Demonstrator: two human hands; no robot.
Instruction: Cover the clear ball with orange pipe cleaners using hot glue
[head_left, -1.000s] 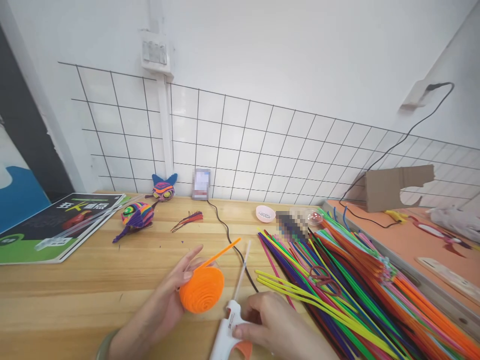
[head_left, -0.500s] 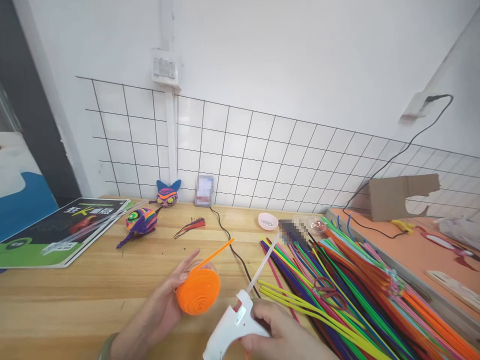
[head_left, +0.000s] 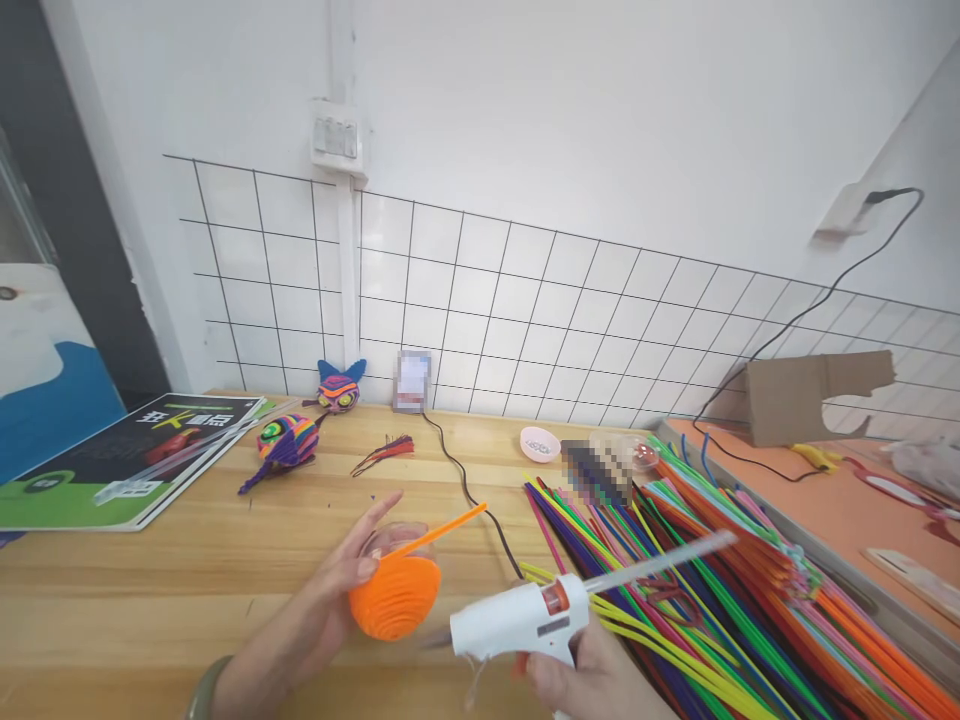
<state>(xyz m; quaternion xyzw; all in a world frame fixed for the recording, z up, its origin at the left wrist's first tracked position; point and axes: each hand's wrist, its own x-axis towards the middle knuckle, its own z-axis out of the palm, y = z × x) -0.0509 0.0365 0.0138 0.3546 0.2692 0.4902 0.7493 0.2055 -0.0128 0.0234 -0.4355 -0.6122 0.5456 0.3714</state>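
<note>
My left hand (head_left: 341, 585) holds a clear plastic ball (head_left: 394, 537), its lower part covered by coiled orange pipe cleaner (head_left: 395, 598). The loose end of the pipe cleaner sticks out to the upper right. In my right hand (head_left: 581, 675) is a white hot glue gun (head_left: 517, 618), with my fingers around its handle. Its nozzle points left, just beside the coil's lower right side. A clear glue stick (head_left: 667, 560) juts from the gun's back end.
Bundles of coloured pipe cleaners (head_left: 720, 600) cover the right side. Behind stand a pink bowl (head_left: 540, 444), a phone (head_left: 412, 381) and two striped fish-like figures (head_left: 289, 440). A black cable (head_left: 469, 480) crosses the table. Books (head_left: 142, 455) lie left; red-handled scissors (head_left: 671, 600) rest among the bundles.
The glue gun has turned from pointing down toward me to pointing left, nozzle near the coil. The ball has tilted, showing its clear upper part. The view has shifted slightly.
</note>
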